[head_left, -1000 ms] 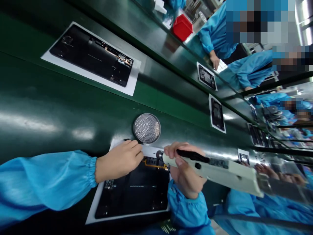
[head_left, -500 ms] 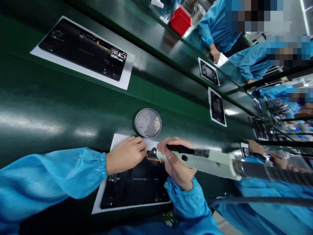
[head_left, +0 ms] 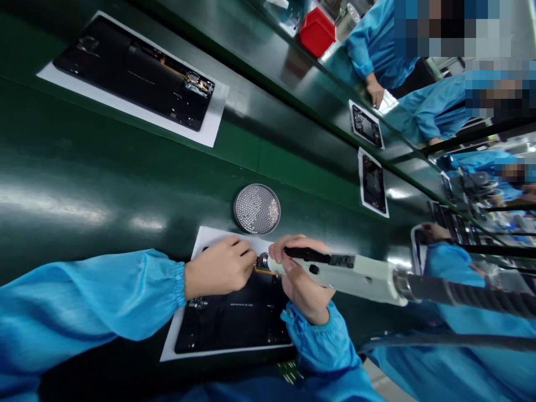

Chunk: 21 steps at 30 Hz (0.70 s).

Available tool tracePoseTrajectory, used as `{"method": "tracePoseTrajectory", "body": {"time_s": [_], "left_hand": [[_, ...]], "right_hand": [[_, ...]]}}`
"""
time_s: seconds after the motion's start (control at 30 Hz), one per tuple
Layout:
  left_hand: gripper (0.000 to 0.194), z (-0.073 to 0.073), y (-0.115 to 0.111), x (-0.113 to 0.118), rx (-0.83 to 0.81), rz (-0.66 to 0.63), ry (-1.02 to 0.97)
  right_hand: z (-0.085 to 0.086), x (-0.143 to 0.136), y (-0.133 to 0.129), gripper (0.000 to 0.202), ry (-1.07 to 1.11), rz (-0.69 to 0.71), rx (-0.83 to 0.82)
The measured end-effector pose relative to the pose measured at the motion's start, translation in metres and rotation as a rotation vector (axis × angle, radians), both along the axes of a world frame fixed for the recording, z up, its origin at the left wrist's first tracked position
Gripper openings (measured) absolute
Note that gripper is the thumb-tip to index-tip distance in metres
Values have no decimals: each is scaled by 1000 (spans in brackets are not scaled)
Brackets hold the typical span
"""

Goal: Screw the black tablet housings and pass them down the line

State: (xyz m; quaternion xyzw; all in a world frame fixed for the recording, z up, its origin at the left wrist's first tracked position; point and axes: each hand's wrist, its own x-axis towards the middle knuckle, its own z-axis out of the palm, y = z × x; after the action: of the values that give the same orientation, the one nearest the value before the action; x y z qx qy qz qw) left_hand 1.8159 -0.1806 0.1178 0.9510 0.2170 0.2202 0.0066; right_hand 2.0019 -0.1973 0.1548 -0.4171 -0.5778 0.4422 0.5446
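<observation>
My right hand point(head_left: 304, 276) is wrapped round the front of a pale electric screwdriver point(head_left: 364, 279), which lies nearly level with its tip pointing left. Close to that tip, my left hand point(head_left: 221, 267) has its fingers curled together; whatever they pinch is hidden. Both hands are over the upper edge of an opened black tablet point(head_left: 234, 324), where an orange flex cable point(head_left: 266, 270) shows. Under the tablet lies a white sheet point(head_left: 170, 340). Just beyond my hands stands a round metal dish point(head_left: 257, 209) with a dimpled bottom and small bits at its right side.
Another opened tablet point(head_left: 134, 72) lies on white paper at the upper left of the green bench point(head_left: 125, 173). Further tablets lie to the right, one nearer point(head_left: 373, 183). A red bin point(head_left: 317, 32) stands at the back. A co-worker's blue sleeve point(head_left: 450, 265) is at right.
The whole view has shifted slightly. My hands and the screwdriver keep nearly the same place over the tablet. At right, the neighbouring co-worker's arm has moved and blurred.
</observation>
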Motion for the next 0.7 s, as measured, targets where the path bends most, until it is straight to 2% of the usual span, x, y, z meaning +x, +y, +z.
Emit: {"method": "tracePoseTrajectory", "body": {"time_s": [0.43,0.7], "left_hand": [[16,8,-9,-3,-8,16,124],[21,9,-10,-7,-35,25,115]], "right_hand": [[-7,-2,0,23,6,7,-18],[-1,-8,0,20,46,91,17]]}}
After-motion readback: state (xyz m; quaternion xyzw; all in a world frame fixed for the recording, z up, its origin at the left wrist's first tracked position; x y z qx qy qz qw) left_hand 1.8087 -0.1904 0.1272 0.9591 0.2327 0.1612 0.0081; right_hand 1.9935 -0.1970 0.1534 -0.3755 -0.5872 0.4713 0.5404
